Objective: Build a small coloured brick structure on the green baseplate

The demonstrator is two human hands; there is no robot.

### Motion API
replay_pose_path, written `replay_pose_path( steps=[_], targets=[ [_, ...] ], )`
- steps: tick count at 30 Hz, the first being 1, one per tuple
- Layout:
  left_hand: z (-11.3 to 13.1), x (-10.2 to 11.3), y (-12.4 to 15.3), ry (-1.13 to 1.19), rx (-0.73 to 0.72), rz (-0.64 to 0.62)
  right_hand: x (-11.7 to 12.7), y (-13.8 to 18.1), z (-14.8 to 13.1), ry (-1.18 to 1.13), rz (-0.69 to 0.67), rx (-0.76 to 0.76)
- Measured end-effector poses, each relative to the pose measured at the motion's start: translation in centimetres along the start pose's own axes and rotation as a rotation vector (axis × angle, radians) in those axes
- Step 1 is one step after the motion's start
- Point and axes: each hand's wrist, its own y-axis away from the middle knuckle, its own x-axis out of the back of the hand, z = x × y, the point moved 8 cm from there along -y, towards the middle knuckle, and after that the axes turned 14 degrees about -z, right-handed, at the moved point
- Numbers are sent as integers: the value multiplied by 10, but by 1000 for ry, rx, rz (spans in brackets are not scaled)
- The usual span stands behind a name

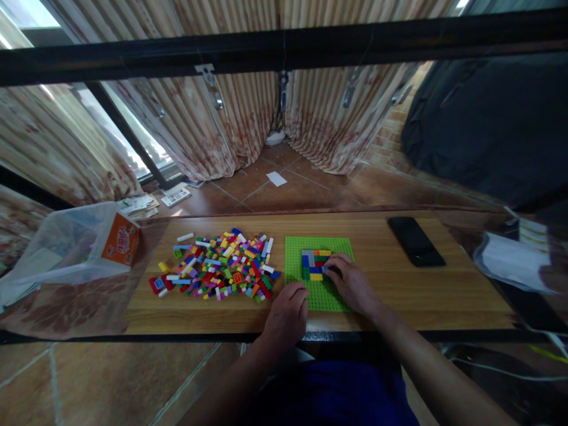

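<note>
A green studded baseplate (295,248) lies on the wooden table. Pressed together on it is a patch of coloured toy bricks (316,265), blue, yellow, red, orange and grey. My right hand (348,281) reaches in from the right, its thumb and fingers pinched at the patch's right edge around what looks like a small toy brick, mostly covered. Over the baseplate's lower left corner rests my left hand (288,310), fingers curled in; whatever they may hold is hidden. Left of the plate spreads a pile of loose toy bricks (222,263) in mixed colours and sizes.
A black phone (416,241) lies at the table's right. Off the left end stands a clear plastic bin (75,242) with an orange label. A dark bar (284,47) crosses beyond the table, before curtains (239,118). Papers (510,260) lie at the far right.
</note>
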Motion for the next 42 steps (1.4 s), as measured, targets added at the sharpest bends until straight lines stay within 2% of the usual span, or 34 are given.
replay_pose_path(
  steps=[7,18,29,37,42],
  targets=[
    [3,4,0,4,-8,2,1,2,-5,63,27,1],
    [3,2,0,-9,2,-19,3,-1,-7,44,-36,25],
    [4,3,-2,-4,-11,-9,4,1,-9,58,-7,32],
    [3,3,-1,9,-21,-8,9,-9,-2,-75,-96,-4],
    [2,1,-2,9,-8,-25,12,-1,11,-216,6,-58]
  ],
)
